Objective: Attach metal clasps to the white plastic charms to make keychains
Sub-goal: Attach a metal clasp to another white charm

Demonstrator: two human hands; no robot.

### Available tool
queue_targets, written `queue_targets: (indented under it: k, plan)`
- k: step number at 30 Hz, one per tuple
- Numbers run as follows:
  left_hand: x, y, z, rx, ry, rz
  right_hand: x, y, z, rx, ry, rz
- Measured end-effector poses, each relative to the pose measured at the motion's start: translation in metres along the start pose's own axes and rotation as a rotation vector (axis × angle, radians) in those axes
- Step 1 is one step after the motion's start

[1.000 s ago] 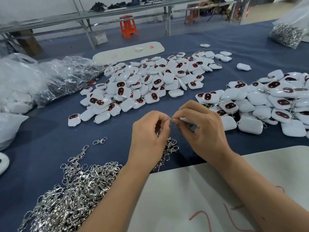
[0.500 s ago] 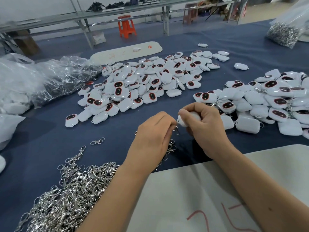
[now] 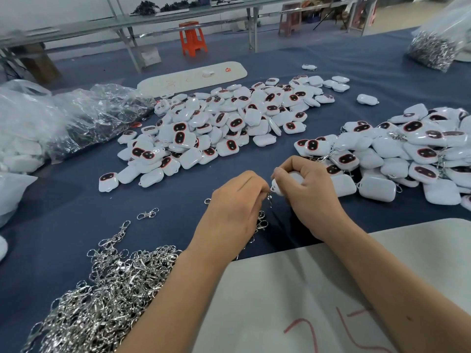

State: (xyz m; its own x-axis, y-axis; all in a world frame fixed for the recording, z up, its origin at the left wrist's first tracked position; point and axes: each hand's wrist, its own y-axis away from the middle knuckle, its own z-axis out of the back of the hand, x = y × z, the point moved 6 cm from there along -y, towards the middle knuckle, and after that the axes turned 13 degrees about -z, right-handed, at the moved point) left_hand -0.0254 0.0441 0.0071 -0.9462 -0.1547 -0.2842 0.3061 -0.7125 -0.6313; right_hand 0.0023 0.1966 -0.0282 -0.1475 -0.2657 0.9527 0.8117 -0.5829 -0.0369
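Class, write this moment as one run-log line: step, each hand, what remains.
step: clasp onto charm | left hand: pinches metal clasp | right hand: grips white charm | remaining: centre charm pile, loose clasp heap

White plastic charm: rounded white casing, gripped in your right hand, mostly hidden by your fingers. Metal clasp: silver, pinched in your left hand, touching the charm's lower left corner. Loose charms: heap ahead of you, many showing dark, red-rimmed ovals. Clasped charms: heap at your right. Spare clasps: tangled silver pile, lower left.
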Motion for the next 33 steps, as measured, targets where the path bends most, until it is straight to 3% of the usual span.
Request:
queue_targets:
  k: [9, 13, 20, 33]
  plan:
    - [0.005, 0.006, -0.005, 0.007, -0.004, 0.088, 0.009, 0.009, -0.002, -0.021, 0.075, 0.065]
    - [0.011, 0.007, -0.006, -0.117, 0.092, 0.188, 0.007, 0.009, -0.001, -0.037, 0.023, 0.045]
    - [0.026, 0.01, -0.009, -0.238, 0.479, 0.389, -0.001, 0.005, -0.01, 0.175, -0.491, -0.141]
    - [0.047, 0.022, -0.007, -0.57, 0.785, 0.644, -0.002, 0.01, -0.026, 0.461, -0.603, -0.179]
